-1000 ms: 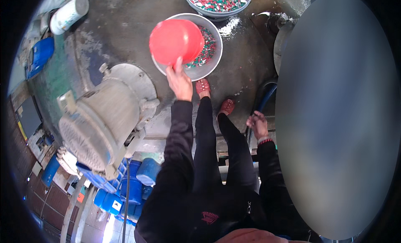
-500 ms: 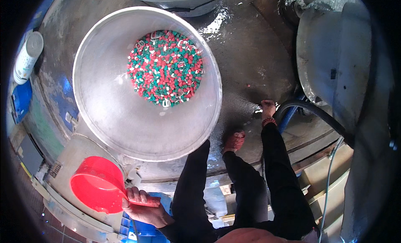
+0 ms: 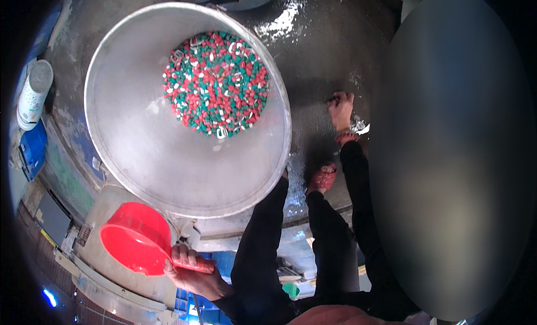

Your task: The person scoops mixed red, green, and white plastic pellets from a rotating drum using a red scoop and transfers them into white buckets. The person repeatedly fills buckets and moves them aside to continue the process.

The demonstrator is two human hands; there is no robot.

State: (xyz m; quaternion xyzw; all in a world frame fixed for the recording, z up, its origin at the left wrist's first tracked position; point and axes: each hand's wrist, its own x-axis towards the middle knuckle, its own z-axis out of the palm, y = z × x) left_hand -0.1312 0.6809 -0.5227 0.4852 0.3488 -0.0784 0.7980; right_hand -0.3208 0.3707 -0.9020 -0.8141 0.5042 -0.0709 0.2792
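My left hand (image 3: 193,274) is closed round the handle of a red plastic dipper (image 3: 137,235), held at the lower left below a large round metal tub (image 3: 184,174). Inside the tub lies a heap of small red, green and white pieces (image 3: 215,82), with several pale metal buckle-like frames (image 3: 222,133) among them. My right hand (image 3: 341,111), with a red beaded bracelet at the wrist, reaches down to the wet floor right of the tub. Its fingers are bent together at a small dark spot; what they hold, if anything, is too small to name.
My foot in a red sandal (image 3: 323,177) stands on the wet floor (image 3: 313,51) between tub and right arm. A pale cylindrical container (image 3: 36,93) and a blue object (image 3: 33,149) are at the far left. Another tub's rim (image 3: 246,0) shows at the top. A blurred oval covers the right side.
My right hand has moved forward and left across the floor, and its fingers now show. The left hand still holds the dipper, tilted a little differently. The view has shifted slightly.
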